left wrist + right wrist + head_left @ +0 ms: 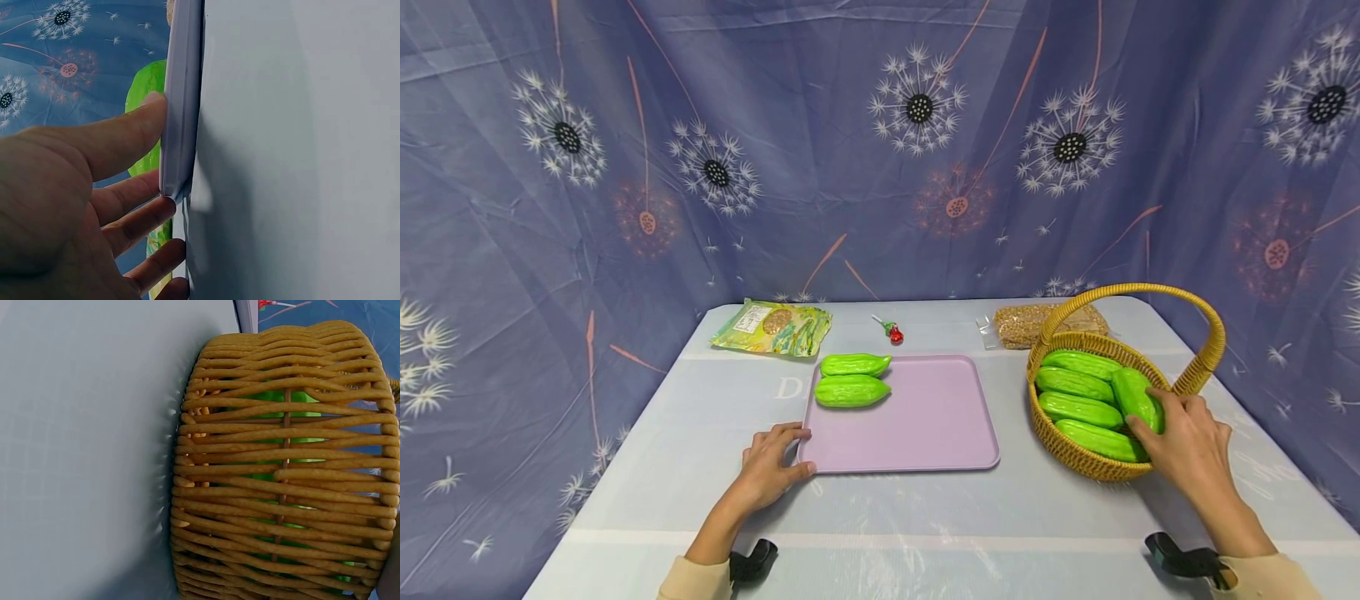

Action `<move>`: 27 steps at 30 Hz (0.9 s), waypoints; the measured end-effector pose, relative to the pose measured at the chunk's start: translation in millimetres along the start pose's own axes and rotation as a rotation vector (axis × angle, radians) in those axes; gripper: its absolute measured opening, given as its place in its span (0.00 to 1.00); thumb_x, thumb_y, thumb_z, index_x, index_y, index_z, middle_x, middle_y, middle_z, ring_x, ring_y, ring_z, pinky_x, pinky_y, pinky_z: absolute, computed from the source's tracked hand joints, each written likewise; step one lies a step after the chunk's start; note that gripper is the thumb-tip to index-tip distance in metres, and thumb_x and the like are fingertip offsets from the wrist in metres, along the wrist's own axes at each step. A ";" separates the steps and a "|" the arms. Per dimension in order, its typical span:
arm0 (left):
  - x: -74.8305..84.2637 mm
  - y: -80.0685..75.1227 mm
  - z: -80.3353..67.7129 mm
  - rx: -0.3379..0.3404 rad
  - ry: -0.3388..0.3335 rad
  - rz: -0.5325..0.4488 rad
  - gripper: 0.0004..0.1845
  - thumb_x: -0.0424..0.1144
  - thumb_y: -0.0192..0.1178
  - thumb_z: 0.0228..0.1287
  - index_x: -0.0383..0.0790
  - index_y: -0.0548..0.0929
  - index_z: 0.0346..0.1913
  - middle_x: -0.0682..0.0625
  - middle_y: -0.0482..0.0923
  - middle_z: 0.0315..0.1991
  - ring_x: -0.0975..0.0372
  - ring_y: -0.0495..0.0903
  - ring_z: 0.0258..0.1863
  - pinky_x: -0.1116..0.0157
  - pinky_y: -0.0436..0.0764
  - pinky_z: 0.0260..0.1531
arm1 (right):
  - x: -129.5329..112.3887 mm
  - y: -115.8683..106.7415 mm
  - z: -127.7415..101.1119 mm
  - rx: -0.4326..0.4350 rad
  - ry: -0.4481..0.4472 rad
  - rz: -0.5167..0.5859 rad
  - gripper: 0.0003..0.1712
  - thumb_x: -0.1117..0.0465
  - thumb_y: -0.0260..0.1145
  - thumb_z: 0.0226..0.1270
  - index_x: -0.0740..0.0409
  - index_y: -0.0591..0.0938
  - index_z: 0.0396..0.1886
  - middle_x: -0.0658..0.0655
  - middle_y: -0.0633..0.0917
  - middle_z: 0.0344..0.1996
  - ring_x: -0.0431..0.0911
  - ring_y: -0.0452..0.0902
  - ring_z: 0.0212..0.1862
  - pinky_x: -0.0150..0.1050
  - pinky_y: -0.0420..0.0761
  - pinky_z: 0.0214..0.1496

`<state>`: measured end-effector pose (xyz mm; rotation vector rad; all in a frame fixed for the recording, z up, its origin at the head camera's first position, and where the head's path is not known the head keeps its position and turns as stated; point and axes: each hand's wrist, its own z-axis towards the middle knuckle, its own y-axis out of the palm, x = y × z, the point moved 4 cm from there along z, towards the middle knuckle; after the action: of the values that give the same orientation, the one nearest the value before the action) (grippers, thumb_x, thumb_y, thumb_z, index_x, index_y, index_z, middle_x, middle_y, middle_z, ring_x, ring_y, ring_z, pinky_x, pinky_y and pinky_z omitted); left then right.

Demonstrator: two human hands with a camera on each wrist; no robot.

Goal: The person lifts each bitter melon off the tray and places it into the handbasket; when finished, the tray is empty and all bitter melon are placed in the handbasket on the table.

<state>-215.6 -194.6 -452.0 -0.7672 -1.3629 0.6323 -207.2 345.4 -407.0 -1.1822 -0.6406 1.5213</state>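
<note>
A: Item: green gourd (1138,398), glossy and ribbed, lying in the wicker basket (1078,459) atop four more. Holder?

B: Right hand (1187,446), grip curled round its near end. Likely light, stiff and somewhat slick; best held across the thick middle.

A: Other hand?

B: Left hand (769,467), fingers straight, steadying the lilac tray (925,433) corner on the surface (880,525); two gourds (852,379) lie there.

Left hand (69,206) fingers straight, thumb against lilac tray (180,112) edge; green gourd (142,100) behind
</note>
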 end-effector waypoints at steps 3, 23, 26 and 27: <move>-0.4 0.1 0.2 -0.001 0.000 0.000 0.26 0.43 0.68 0.52 0.41 0.78 0.56 0.45 0.70 0.64 0.48 0.63 0.61 0.50 0.58 0.50 | 0.0 0.2 0.1 -0.007 -0.003 0.001 0.32 0.56 0.64 0.61 0.69 0.69 0.61 0.77 0.69 0.45 0.68 0.65 0.46 0.57 0.54 0.39; -0.4 0.4 0.0 0.003 0.000 0.000 0.26 0.43 0.68 0.52 0.41 0.77 0.56 0.45 0.70 0.64 0.48 0.63 0.61 0.51 0.58 0.49 | 0.4 2.4 1.2 -0.012 0.024 -0.055 0.31 0.56 0.66 0.59 0.69 0.71 0.58 0.78 0.68 0.47 0.70 0.62 0.46 0.58 0.54 0.39; -0.4 0.0 0.1 0.000 0.000 0.001 0.27 0.43 0.68 0.52 0.42 0.77 0.56 0.45 0.70 0.64 0.48 0.63 0.61 0.51 0.58 0.50 | 1.1 2.0 1.5 -0.018 0.019 -0.052 0.30 0.57 0.66 0.59 0.69 0.71 0.58 0.78 0.68 0.48 0.71 0.61 0.47 0.59 0.54 0.40; -0.4 0.0 0.1 -0.001 -0.002 0.000 0.27 0.43 0.68 0.52 0.42 0.77 0.56 0.45 0.70 0.64 0.48 0.63 0.61 0.51 0.58 0.50 | 1.1 1.8 1.8 -0.022 0.015 -0.050 0.30 0.57 0.66 0.59 0.69 0.71 0.58 0.79 0.68 0.48 0.71 0.61 0.48 0.59 0.54 0.40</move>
<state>-215.7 -194.9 -452.2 -0.7670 -1.3654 0.6324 -209.5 346.2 -408.3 -1.1846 -0.6740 1.4659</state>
